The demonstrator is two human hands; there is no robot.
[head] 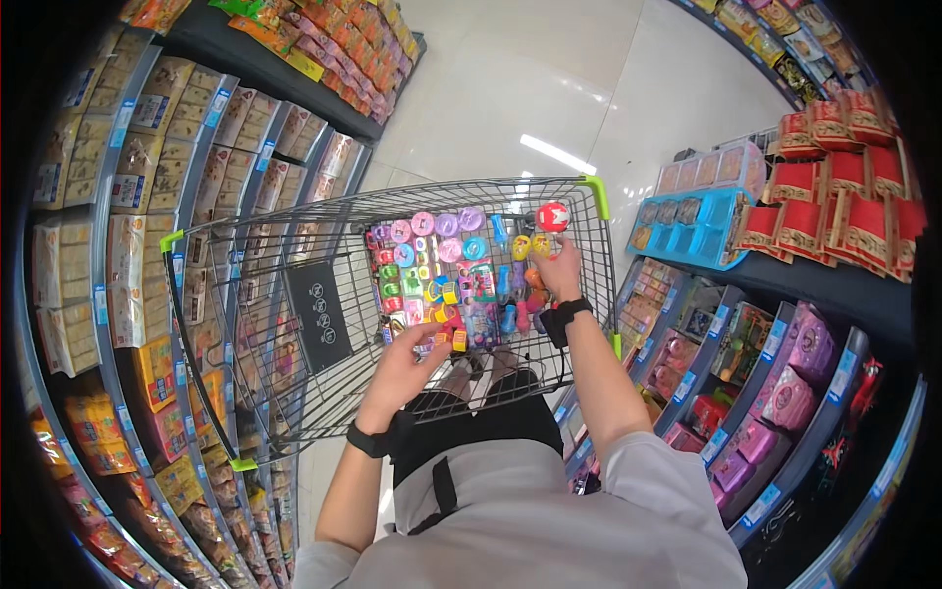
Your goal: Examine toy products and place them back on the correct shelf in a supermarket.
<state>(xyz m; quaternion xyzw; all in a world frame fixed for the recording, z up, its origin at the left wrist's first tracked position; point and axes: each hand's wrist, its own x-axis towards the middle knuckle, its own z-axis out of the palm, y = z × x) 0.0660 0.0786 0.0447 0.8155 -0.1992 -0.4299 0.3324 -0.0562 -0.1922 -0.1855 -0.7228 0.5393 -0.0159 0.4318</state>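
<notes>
A wire shopping cart (346, 195) with green corner caps stands in front of me, and small colourful packages and toys lie in rows inside it. My left hand (412, 362) is over the near side of the cart, its fingers at a small yellow and red item (459, 340); whether they grip it I cannot tell. Toward the cart's right end, my right hand (561, 269) touches or holds a yellow round item (541, 244), partly hidden by the fingers. Just beyond it sits a red and white ball (553, 217). Pink and purple round containers (447, 224) lie at the far side.
Shelves of packaged food (140, 173) rise close on the left. On the right are shelves with pink and purple toy cases (787, 397), a blue divided tray (684, 228) and red-and-brown packets (798, 221). Tiled floor (508, 81) shows beyond the cart.
</notes>
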